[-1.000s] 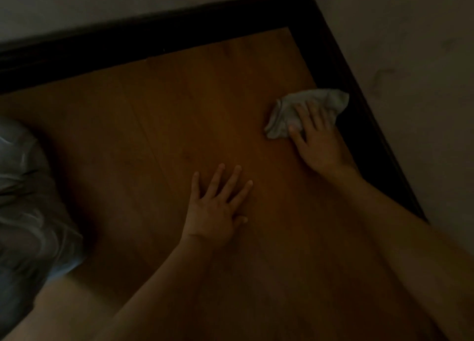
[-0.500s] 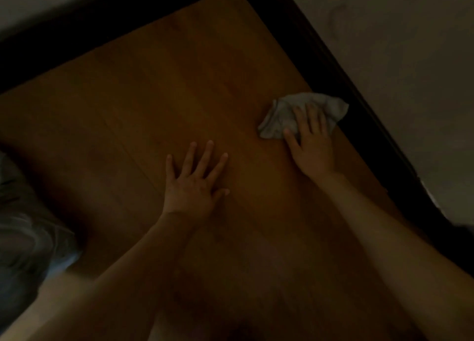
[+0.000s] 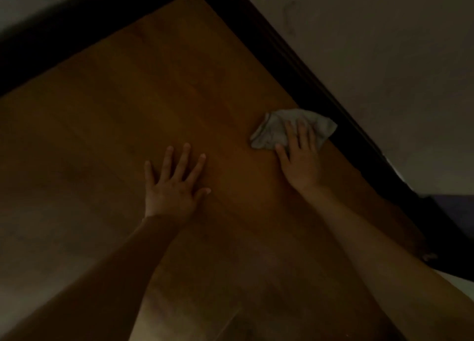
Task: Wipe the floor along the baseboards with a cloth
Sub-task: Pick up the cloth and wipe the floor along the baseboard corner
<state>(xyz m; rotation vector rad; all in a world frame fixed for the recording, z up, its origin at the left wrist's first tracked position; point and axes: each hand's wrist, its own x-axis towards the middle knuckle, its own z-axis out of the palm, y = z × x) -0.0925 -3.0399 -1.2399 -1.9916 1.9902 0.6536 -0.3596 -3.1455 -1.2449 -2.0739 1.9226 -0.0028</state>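
A crumpled pale grey cloth (image 3: 277, 129) lies on the brown wooden floor (image 3: 154, 96), right against the dark baseboard (image 3: 295, 68) that runs along the right wall. My right hand (image 3: 298, 158) presses flat on the cloth, fingers spread over its near half. My left hand (image 3: 177, 184) rests palm down on the bare floor to the left of the cloth, fingers apart, holding nothing. The scene is dim.
A second dark baseboard (image 3: 77, 25) runs along the far wall and meets the right one in a corner at the top. Pale walls (image 3: 384, 58) rise behind both. A dark object (image 3: 451, 212) sits by the right baseboard near my forearm.
The view has swung away from the corner along the right wall. Both hands and the cloth have shifted back along the right baseboard; the grey fabric at the left edge has left the view.
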